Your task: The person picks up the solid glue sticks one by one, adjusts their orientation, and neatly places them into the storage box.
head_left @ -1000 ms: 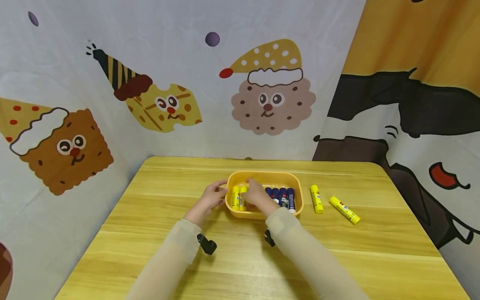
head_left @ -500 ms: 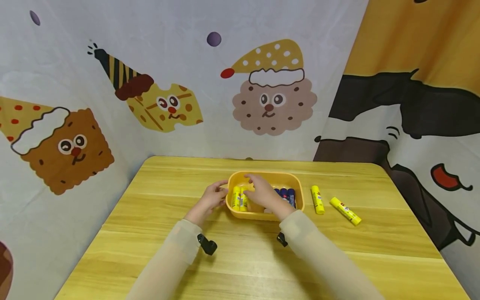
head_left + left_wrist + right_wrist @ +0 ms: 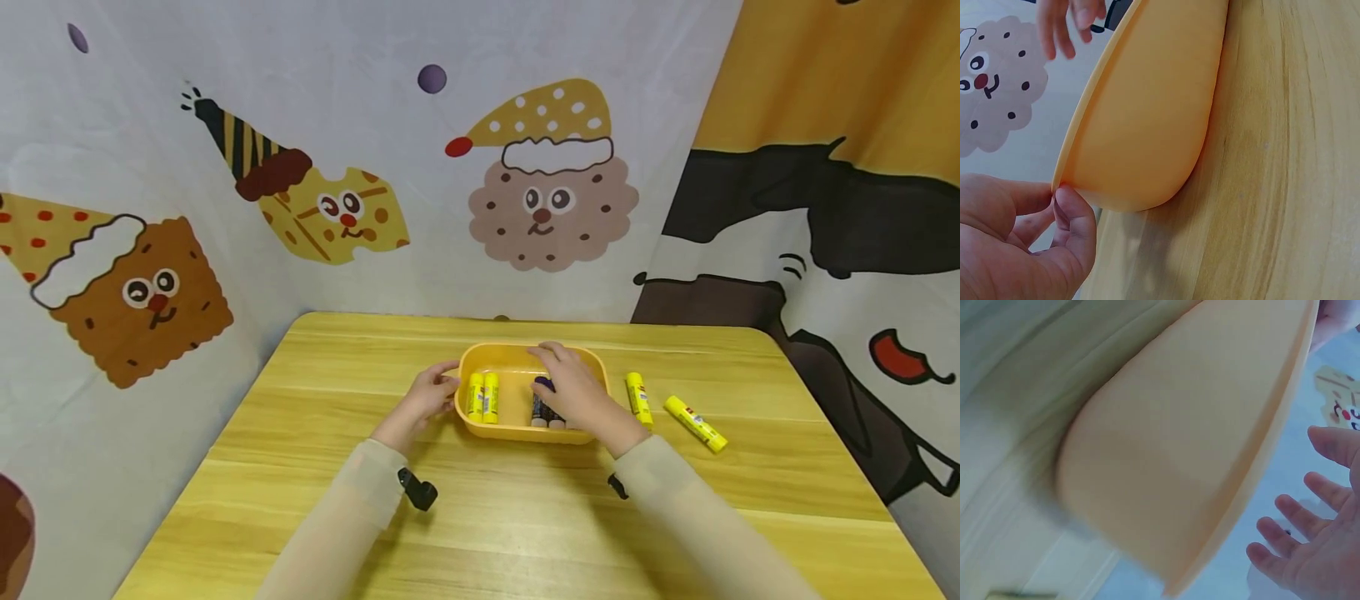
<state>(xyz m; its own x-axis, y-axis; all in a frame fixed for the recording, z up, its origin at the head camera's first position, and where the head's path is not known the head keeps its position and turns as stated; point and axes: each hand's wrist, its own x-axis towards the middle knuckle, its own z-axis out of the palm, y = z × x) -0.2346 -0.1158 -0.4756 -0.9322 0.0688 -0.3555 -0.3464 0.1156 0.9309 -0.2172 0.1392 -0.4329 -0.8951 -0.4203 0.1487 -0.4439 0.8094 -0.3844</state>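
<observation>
An orange-yellow plastic basket (image 3: 513, 433) stands on the wooden table. My left hand (image 3: 429, 393) pinches its left rim between thumb and fingers, as the left wrist view shows up close on the basket (image 3: 1147, 106). Two yellow glue sticks (image 3: 483, 398) lie side by side in the basket's left end. Dark blue glue sticks (image 3: 540, 408) lie at its right side, partly hidden beneath my right hand (image 3: 576, 392). That hand hovers over the right part of the basket, fingers spread and holding nothing; the right wrist view shows the loose fingers (image 3: 1288, 544) beyond the rim.
Two more yellow glue sticks lie on the table right of the basket: one nearly upright in view (image 3: 638, 398), the other slanted (image 3: 696, 423). A cartoon-printed cloth (image 3: 420, 292) hangs behind the table's far edge (image 3: 375, 315).
My right hand has moved right, from beside the yellow glue sticks to above the dark blue ones. My left hand stays at the basket's left rim.
</observation>
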